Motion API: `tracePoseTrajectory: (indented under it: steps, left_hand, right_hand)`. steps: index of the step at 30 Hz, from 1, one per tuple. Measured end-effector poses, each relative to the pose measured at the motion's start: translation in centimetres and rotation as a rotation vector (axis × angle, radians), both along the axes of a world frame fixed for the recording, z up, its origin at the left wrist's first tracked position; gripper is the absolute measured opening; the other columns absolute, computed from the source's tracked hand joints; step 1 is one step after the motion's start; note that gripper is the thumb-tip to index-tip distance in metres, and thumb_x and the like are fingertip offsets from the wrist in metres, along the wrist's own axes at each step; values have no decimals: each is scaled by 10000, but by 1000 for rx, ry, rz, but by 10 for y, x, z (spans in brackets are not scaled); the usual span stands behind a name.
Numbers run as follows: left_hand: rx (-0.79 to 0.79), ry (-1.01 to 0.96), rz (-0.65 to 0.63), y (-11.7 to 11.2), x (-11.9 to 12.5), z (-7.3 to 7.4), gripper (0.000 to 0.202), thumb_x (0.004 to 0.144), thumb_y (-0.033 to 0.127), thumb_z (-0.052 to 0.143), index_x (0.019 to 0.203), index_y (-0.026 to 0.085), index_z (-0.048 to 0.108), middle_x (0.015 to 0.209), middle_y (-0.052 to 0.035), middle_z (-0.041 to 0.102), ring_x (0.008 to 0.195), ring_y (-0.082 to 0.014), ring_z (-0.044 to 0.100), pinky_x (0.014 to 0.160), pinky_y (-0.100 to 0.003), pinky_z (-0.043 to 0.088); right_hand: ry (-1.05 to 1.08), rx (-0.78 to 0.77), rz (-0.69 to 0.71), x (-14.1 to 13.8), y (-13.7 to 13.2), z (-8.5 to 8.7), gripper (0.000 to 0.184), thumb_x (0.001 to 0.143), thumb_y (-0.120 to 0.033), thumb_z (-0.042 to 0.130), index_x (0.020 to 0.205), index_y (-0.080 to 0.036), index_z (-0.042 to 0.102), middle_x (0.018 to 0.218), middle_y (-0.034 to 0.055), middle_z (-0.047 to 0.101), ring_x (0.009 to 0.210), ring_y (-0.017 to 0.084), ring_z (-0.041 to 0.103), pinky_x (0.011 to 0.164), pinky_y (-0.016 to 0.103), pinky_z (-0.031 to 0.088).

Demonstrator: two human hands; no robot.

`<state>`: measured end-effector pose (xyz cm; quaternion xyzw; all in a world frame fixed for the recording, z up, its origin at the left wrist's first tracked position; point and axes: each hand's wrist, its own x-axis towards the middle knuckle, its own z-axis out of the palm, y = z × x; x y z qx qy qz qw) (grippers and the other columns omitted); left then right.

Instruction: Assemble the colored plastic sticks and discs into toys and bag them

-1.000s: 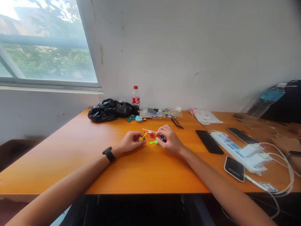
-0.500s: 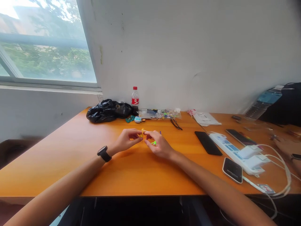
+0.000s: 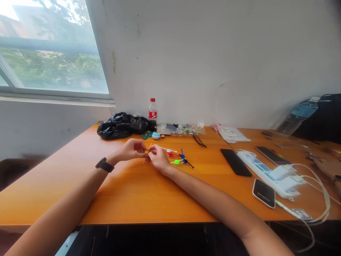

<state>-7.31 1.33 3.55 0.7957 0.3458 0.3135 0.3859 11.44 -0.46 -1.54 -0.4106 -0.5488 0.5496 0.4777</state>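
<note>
Between my two hands is a thin yellow plastic strip with a thicker lump at its middle. My left hand is closed on it from the left, fingertips pinched together. From the right, my right hand pinches the same piece with thumb and fingers. Just right of my right hand lie similar small pieces with round middles: a white one, a red one, a green one, a blue one and a black one. The blue and black ones touch or overlap.
At the back stand a black plastic bag, a cola bottle and clear bags of small parts. A black phone, a power strip and a charging phone lie to the right. Another person's hand is at the far right.
Both hands have moved left and slightly down with the yellow piece, which is now tilted. The coloured pieces, mostly hidden behind my right hand before, now show on the table.
</note>
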Motion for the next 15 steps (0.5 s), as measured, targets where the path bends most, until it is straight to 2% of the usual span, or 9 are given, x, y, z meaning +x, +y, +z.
tracePoseTrajectory:
  steps: [3,6,11,15]
  left_hand:
    - [-69,35,-37,4,-5,-3,391,745,423,905,853,132,667,714,-16,698,642,-120,637,589,-214,491]
    - [-106,31,-62,4,-4,-6,398,720,408,915,835,141,643,704,-2,687,627,-111,617,575,-204,472]
    - [-97,44,-119,0,2,-9,348,786,412,852,842,140,642,759,-19,694,665,-122,629,611,-220,493]
    - [-77,56,-124,-2,5,-9,329,799,408,826,839,141,639,774,-20,686,672,-121,619,612,-217,478]
  right_hand:
    - [32,-71,12,-6,3,-9,176,855,-222,687,926,-218,526,694,-39,660,539,145,665,537,260,547]
    - [47,-50,56,-3,2,-14,223,825,-238,719,922,-215,520,660,-50,658,514,133,651,498,231,521]
    - [23,-50,111,3,-1,-14,288,813,-228,672,1008,-232,459,580,-82,648,438,148,626,411,212,467]
    - [15,-62,154,6,-1,-11,343,795,-251,690,1036,-235,445,576,-77,660,434,148,621,418,208,467]
